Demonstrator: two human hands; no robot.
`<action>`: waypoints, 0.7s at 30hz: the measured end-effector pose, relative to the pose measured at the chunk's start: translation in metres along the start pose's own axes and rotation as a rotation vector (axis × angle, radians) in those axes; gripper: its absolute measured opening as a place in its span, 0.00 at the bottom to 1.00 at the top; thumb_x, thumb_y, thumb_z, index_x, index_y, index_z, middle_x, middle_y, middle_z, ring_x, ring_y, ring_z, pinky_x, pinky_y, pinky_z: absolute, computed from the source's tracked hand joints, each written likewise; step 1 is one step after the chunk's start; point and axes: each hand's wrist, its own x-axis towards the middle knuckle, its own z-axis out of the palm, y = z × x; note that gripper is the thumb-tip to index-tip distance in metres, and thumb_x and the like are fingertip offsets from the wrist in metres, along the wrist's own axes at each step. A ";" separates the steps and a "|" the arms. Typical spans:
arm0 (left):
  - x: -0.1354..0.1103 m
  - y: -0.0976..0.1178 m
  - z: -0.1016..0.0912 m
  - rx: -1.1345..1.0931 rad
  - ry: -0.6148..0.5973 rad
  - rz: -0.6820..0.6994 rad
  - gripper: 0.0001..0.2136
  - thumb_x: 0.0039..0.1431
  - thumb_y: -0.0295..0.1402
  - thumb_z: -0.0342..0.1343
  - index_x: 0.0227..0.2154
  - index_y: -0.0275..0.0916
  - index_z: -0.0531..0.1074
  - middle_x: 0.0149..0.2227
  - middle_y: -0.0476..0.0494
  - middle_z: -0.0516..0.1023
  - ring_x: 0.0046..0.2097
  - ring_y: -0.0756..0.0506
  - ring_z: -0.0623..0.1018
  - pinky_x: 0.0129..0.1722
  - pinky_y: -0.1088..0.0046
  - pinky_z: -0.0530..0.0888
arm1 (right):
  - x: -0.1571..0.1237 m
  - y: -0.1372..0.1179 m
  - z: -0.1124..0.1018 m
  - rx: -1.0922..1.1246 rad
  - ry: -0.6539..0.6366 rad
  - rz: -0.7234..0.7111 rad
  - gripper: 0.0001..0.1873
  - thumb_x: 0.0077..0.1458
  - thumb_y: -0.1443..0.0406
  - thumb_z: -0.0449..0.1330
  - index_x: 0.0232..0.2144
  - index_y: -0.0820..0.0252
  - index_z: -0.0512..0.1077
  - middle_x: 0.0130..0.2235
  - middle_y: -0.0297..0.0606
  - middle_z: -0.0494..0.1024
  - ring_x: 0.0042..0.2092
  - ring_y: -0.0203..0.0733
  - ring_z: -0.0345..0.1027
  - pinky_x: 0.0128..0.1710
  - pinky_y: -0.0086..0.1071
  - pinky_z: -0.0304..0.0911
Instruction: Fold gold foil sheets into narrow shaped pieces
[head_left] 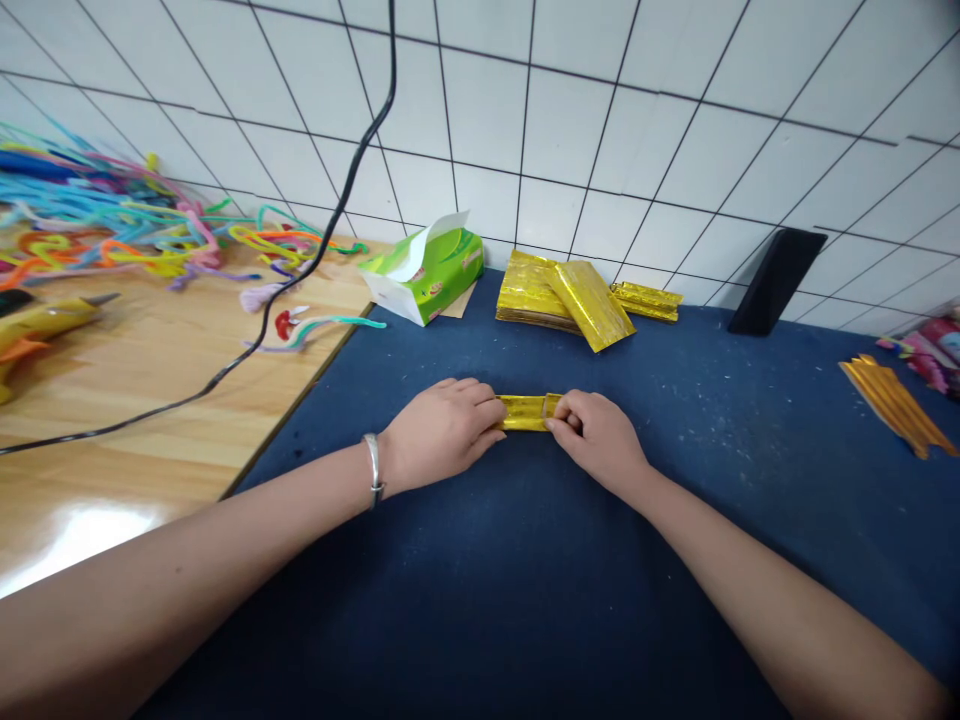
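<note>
A narrow folded strip of shiny gold paper [523, 412] lies crosswise on the dark blue mat, between my two hands. My left hand [444, 430], with a silver bracelet at the wrist, is closed over the strip's left end, so that end is hidden. At the other end, my right hand [596, 440] pinches the paper between thumb and curled fingers. Behind them, near the wall, sits a stack of gold paper sheets [534, 290], with one sheet [595, 303] leaning across it. A small folded gold piece [649, 301] rests beside the stack.
A green tissue pack [442, 275] stands at the mat's back left corner. Colourful pipe cleaners [150, 235] and a yellow glue gun [49, 330] lie on the wooden table. A black cable [330, 230] hangs across the left. A black phone-like slab [778, 282] leans on the wall; pleated gold paper [896, 402] lies right.
</note>
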 end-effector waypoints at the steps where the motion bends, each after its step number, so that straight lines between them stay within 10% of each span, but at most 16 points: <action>1: 0.000 0.000 0.000 0.004 -0.002 0.009 0.10 0.61 0.36 0.46 0.36 0.37 0.69 0.35 0.44 0.70 0.39 0.46 0.70 0.40 0.68 0.66 | 0.000 0.000 0.000 -0.003 0.000 -0.004 0.04 0.53 0.66 0.54 0.26 0.58 0.63 0.26 0.30 0.68 0.30 0.35 0.58 0.30 0.29 0.49; 21: -0.003 0.025 -0.003 0.197 -0.091 0.195 0.11 0.61 0.27 0.45 0.43 0.34 0.68 0.39 0.40 0.72 0.42 0.43 0.71 0.42 0.65 0.70 | -0.013 -0.020 -0.003 -0.410 -0.018 -0.418 0.14 0.61 0.67 0.47 0.46 0.57 0.68 0.37 0.39 0.71 0.39 0.42 0.57 0.37 0.35 0.51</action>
